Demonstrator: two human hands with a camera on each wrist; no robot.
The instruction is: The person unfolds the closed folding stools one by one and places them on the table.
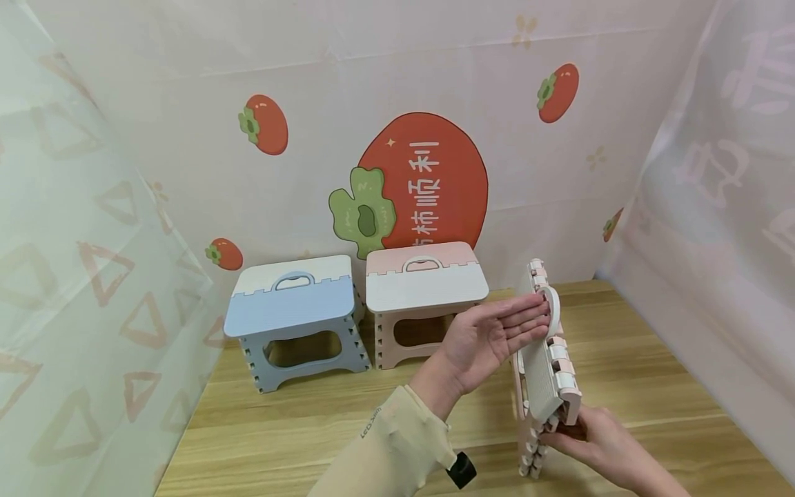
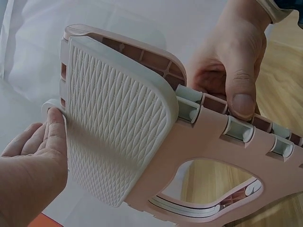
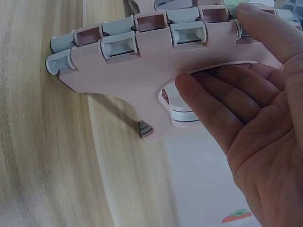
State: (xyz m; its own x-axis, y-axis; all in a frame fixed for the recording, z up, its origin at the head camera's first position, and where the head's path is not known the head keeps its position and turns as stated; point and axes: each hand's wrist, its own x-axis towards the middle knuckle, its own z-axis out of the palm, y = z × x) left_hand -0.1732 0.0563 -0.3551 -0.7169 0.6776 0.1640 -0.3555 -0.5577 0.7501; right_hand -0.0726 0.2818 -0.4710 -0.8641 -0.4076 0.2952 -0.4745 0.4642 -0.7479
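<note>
A pink-and-white folding stool (image 1: 540, 386) is partly folded and turned on its side, at the right of the head view. My left hand (image 1: 487, 342) reaches to its white carry handle (image 1: 553, 310), fingers straight, fingertips at the loop. The left wrist view shows the ribbed white seat panel (image 2: 113, 109) angled against the pink panels, with that hand's thumb at the handle. My right hand (image 1: 596, 442) holds the stool lower down. In the right wrist view, its thumb lies on the hinged edge (image 3: 154, 23) and its fingers reach into the leg panel's opening.
Two unfolded stools stand side by side at the back of the wooden table (image 1: 671, 407): a blue-and-white one (image 1: 288, 304) and a pink-and-white one (image 1: 428, 283). Printed fabric (image 1: 298, 55) hangs behind the table and along both sides.
</note>
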